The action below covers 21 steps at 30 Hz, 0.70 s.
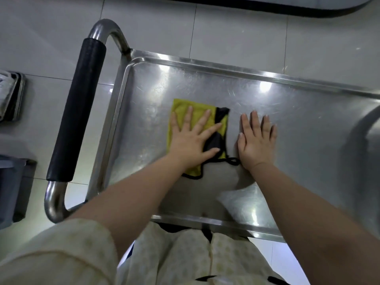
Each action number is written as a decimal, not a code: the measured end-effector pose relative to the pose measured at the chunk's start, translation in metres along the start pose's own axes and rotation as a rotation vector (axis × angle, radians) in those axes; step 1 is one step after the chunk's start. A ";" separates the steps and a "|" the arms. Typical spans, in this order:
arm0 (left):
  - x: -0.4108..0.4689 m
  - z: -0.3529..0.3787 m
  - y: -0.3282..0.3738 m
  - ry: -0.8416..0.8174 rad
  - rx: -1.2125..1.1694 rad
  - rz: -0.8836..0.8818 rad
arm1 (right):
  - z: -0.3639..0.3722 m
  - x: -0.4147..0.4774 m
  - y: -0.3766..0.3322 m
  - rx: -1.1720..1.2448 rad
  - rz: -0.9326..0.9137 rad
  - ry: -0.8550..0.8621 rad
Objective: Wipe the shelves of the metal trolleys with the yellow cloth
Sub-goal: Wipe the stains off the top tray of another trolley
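The top shelf (298, 124) of a metal trolley fills the middle of the view, shiny and scratched, with a raised rim. A yellow cloth (181, 109) with black trim lies folded on its left half. My left hand (193, 138) presses flat on the cloth with fingers spread. My right hand (256, 140) lies flat and open on the bare metal just right of the cloth, touching nothing else.
The trolley's push handle (78, 105) with a black foam grip stands at the left end. Dark bins or trays (12, 95) sit on the tiled floor further left. A curved metal object (370, 140) shows at the right edge.
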<state>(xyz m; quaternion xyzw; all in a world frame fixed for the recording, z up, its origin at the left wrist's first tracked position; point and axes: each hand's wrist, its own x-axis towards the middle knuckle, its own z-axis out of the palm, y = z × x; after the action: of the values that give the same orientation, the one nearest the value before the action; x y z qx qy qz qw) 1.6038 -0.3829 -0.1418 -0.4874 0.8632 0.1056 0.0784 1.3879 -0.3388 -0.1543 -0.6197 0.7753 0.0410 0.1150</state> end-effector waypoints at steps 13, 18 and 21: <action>0.008 0.001 0.038 0.032 -0.011 -0.062 | 0.021 -0.080 -0.011 0.077 0.120 0.042; -0.029 0.009 0.010 0.054 -0.011 -0.034 | 0.023 -0.079 -0.008 0.074 0.117 0.022; -0.058 0.011 -0.034 0.064 0.015 -0.040 | 0.023 -0.078 -0.008 0.096 0.121 0.011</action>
<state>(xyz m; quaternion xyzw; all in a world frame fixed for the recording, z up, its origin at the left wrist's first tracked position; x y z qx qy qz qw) 1.6628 -0.3492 -0.1426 -0.5071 0.8561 0.0820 0.0567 1.4147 -0.2615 -0.1579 -0.5654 0.8132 0.0071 0.1377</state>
